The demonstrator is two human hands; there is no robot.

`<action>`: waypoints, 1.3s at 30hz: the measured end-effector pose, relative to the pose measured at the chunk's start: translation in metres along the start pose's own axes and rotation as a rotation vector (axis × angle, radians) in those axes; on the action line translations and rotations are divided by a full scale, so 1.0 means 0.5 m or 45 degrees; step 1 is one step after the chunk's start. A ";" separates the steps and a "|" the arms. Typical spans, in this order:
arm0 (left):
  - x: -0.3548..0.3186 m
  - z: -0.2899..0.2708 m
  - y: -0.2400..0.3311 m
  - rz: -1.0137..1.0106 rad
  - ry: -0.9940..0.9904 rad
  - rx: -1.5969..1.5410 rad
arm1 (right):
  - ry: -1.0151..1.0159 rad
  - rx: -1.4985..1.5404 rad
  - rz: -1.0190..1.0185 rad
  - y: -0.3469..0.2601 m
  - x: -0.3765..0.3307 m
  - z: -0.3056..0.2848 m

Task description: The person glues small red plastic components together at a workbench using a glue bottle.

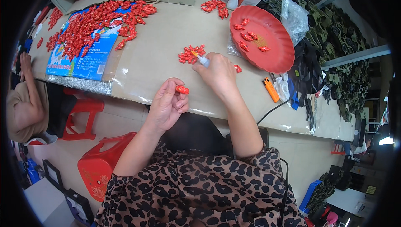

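My left hand (165,106) is closed at the table's near edge, pinching a small shiny red figurine (182,90) with gold marks between thumb and fingers. To its upper right, my right hand (219,74) is closed around a small white squeeze bottle (203,61) with a yellow tip. The tip points at a cluster of red figurines (186,55) lying on the table. One more red figurine (238,68) lies just right of my right hand, partly hidden by it. The fingers cover most of the bottle.
A big pile of red figurines (87,26) covers a blue printed sheet (107,51) at left. A scalloped red plate (277,53) holds several figurines. Right of me lie an orange tool (271,90) and dark straps. A red stool (94,168) stands lower left; another person (29,110) sits beyond.
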State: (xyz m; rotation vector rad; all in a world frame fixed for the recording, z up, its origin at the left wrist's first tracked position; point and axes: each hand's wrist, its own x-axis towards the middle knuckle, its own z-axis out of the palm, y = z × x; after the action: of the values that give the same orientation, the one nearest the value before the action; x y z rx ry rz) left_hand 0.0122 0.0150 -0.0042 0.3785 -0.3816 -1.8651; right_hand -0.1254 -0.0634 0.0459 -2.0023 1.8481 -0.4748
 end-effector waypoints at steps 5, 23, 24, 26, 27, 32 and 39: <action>-0.003 0.015 0.000 -0.017 0.097 0.022 | -0.015 0.166 -0.034 0.019 -0.010 -0.005; -0.004 0.035 -0.029 -0.109 0.104 0.418 | -0.397 2.195 0.471 0.070 -0.140 -0.002; -0.004 0.035 -0.029 -0.107 0.102 0.426 | -0.396 2.197 0.406 0.070 -0.141 0.001; -0.005 0.037 -0.031 -0.106 0.101 0.433 | -0.396 2.199 0.343 0.072 -0.146 0.005; -0.004 0.037 -0.030 -0.106 0.106 0.435 | -0.349 2.201 0.325 0.072 -0.149 0.009; -0.003 0.033 -0.035 -0.076 0.115 0.433 | -0.240 2.204 0.311 0.059 -0.162 0.027; -0.003 0.031 -0.037 -0.036 0.115 0.437 | -0.042 2.079 0.164 0.039 -0.172 0.038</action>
State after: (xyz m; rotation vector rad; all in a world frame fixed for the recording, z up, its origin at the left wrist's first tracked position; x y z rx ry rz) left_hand -0.0098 0.0236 0.0019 0.7002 -0.6398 -1.8024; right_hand -0.1402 0.0218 0.0205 -0.7103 0.8213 -1.2920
